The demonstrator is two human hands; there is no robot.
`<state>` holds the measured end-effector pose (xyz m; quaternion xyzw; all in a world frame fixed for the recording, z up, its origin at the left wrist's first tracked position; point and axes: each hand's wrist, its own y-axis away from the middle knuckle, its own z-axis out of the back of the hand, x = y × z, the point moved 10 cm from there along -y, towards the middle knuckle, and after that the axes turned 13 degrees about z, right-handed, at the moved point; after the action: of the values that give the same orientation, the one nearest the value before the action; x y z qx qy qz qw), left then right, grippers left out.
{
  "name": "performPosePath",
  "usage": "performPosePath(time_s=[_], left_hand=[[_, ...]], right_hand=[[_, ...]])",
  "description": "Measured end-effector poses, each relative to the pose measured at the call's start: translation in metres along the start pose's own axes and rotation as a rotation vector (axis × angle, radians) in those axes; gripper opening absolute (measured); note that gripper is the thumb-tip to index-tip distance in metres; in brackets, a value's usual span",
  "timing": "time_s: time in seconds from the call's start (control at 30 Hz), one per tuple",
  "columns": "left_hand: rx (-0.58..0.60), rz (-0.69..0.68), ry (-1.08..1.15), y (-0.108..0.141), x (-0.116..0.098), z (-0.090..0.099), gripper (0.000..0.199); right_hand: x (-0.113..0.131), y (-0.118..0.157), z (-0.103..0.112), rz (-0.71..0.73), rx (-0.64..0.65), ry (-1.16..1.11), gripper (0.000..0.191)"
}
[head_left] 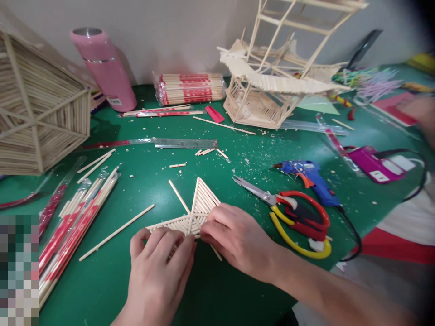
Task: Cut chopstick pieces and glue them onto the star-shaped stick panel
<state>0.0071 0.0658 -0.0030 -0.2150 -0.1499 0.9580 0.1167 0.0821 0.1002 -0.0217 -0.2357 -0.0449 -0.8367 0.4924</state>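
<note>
A small panel of thin wooden sticks (204, 195), with a pointed top and a side arm stretching left, lies on the green table (142, 158). My left hand (159, 260) has its fingers curled over the panel's lower left part. At its right side my right hand (234, 235) pinches the edge, fingers pressed together. One loose stick (179, 195) slants up behind the panel, and another (117, 232) lies to the left. To the right are scissors (288, 208) with red and yellow handles and a blue glue gun (311, 179).
A stick tower (258, 104) stands at the back, near a pink bottle (107, 72) and a chopstick pack (190, 88). A large stick panel (44, 113) and wrapped chopsticks (74, 226) are at left. At right are a purple box (377, 165) and another person's blurred hand (419, 113).
</note>
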Motion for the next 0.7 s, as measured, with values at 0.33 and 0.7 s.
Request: performPosePath(time_s=[0.33, 0.7], left_hand=[[-0.002, 0.016, -0.078, 0.000, -0.005, -0.005, 0.015], [0.004, 0.036, -0.079, -0.002, -0.005, -0.006, 0.015]], right_hand=[[-0.003, 0.002, 0.008, -0.048, -0.104, -0.100, 0.017], [-0.006, 0.003, 0.008, -0.146, -0.061, -0.070, 0.018]])
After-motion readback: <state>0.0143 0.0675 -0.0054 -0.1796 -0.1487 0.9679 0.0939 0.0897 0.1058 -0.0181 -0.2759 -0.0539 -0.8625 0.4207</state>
